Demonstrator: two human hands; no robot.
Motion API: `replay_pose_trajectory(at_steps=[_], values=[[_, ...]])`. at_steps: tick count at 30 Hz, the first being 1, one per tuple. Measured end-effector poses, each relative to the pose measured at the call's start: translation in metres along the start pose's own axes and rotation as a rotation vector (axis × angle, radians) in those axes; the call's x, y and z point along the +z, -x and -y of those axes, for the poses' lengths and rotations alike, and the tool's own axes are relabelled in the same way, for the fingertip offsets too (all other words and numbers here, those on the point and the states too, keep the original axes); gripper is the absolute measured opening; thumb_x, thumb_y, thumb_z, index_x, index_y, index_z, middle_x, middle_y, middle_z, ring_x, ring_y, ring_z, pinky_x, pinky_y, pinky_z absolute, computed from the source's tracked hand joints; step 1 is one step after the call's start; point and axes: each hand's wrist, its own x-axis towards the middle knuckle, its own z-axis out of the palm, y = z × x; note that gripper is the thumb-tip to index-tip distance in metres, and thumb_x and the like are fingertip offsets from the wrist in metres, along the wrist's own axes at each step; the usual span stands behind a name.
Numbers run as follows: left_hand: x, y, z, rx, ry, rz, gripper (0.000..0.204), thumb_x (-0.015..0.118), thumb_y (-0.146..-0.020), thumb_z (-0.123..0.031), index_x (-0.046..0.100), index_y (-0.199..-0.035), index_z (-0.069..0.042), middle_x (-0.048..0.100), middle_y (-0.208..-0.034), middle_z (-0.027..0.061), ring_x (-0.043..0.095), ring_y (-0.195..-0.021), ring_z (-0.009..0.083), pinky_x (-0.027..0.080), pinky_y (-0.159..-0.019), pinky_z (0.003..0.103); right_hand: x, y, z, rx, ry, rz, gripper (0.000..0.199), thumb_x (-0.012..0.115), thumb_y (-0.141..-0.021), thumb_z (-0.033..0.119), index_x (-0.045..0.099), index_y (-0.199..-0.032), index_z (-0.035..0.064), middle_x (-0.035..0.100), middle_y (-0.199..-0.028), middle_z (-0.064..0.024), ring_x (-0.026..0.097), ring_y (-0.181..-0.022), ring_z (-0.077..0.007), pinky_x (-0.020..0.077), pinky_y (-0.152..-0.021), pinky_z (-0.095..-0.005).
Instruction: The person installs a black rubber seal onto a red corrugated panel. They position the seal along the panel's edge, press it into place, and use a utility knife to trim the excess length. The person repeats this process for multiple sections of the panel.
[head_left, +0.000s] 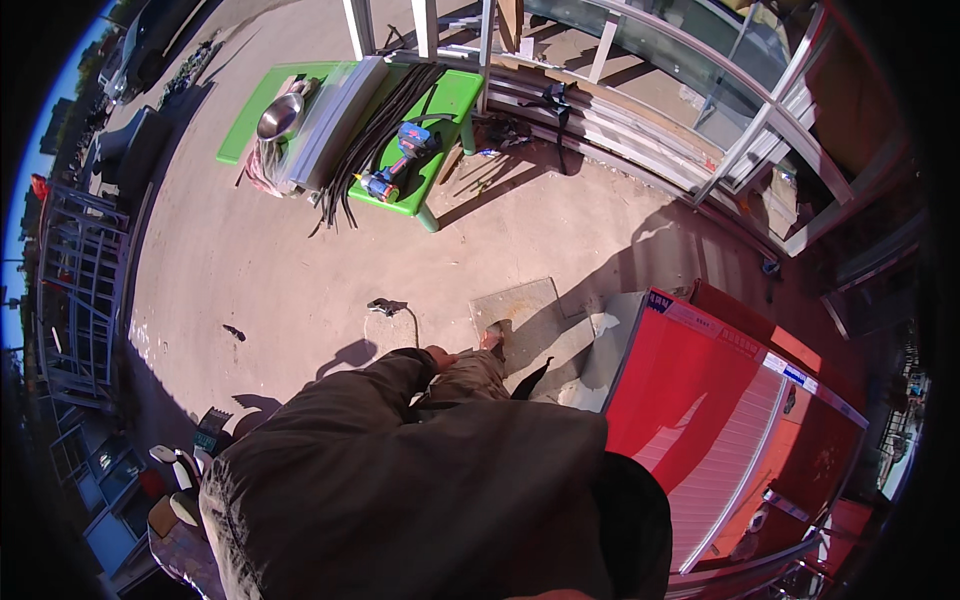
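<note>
Head view: left hand (440, 358) by trousers (465, 380), green table (245, 122) ahead.

I make this an open-air work yard (260, 240), sunlit. Power tools (415, 140) lie on a green counter (457, 102) at eleven o'clock; white frames (735, 150) stand at two.

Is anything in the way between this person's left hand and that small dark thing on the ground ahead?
Nothing solid that I can see: between the left hand and the small dark thing lies open ground, with a thin dark line, cord or shadow.
</note>
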Motion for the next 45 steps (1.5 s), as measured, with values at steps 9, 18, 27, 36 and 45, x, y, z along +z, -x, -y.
replay_pose_trajectory(at_steps=[9, 18, 27, 36, 45], values=[[-0.123, -0.040, -0.100, 0.107, 0.479, -0.356, 0.044, 0.062, -0.089, -0.041, 0.074, -0.111, -0.005, 0.073, -0.109, 0.0177, 0.068, -0.106, 0.0304, 0.053, -0.093, 0.041, -0.139, -0.065, 0.374, -1.004, -0.783, -0.257, 0.030, 0.053, -0.092, 0.013, 0.066, -0.111, -0.0070, 0.067, -0.112, -0.0223, 0.064, -0.104, -0.0352, 0.0497, -0.094, -0.0424], [-0.292, -0.109, -0.007, -0.199, 0.584, -0.909, 0.033, 0.066, -0.086, -0.032, 0.074, -0.108, -0.008, 0.074, -0.102, 0.0151, 0.071, -0.097, 0.0298, 0.055, -0.089, 0.040, -0.131, 0.092, 0.588, -1.277, -0.506, 0.656, 0.027, 0.060, -0.095, 0.016, 0.066, -0.113, -0.0031, 0.072, -0.099, -0.0122, 0.068, -0.090, -0.0189, 0.0531, -0.082, -0.0303], [-0.514, -0.209, 0.103, -0.443, 0.495, -1.011, 0.037, 0.054, -0.090, -0.021, 0.067, -0.124, -0.013, 0.066, -0.125, 0.0158, 0.063, -0.115, 0.0322, 0.051, -0.097, 0.043, 0.024, 0.091, 0.492, -0.747, 0.043, 0.804, 0.035, 0.068, -0.090, 0.023, 0.069, -0.115, -0.0014, 0.074, -0.093, -0.0125, 0.070, -0.088, -0.0197, 0.0554, -0.082, -0.0310], [-0.552, -0.255, 0.175, -0.470, 0.182, -0.916, 0.030, 0.076, -0.077, -0.031, 0.075, -0.105, -0.020, 0.073, -0.108, 0.0073, 0.064, -0.109, 0.0306, 0.050, -0.095, 0.045, -0.010, 0.213, 0.561, -0.698, -0.124, 0.841, 0.033, 0.068, -0.090, 0.022, 0.071, -0.113, -0.0010, 0.074, -0.090, -0.0116, 0.070, -0.085, -0.0190, 0.0557, -0.079, -0.0313], [-0.607, -0.177, 0.100, 0.064, 0.409, -1.234, 0.027, 0.066, -0.082, -0.023, 0.071, -0.102, -0.007, 0.070, -0.101, 0.0150, 0.065, -0.099, 0.0353, 0.052, -0.089, 0.044, -0.019, 0.245, 0.604, -0.630, -0.491, 0.898, 0.031, 0.065, -0.090, 0.019, 0.070, -0.112, -0.0029, 0.073, -0.094, -0.0115, 0.069, -0.085, -0.0173, 0.0546, -0.079, -0.0288]])
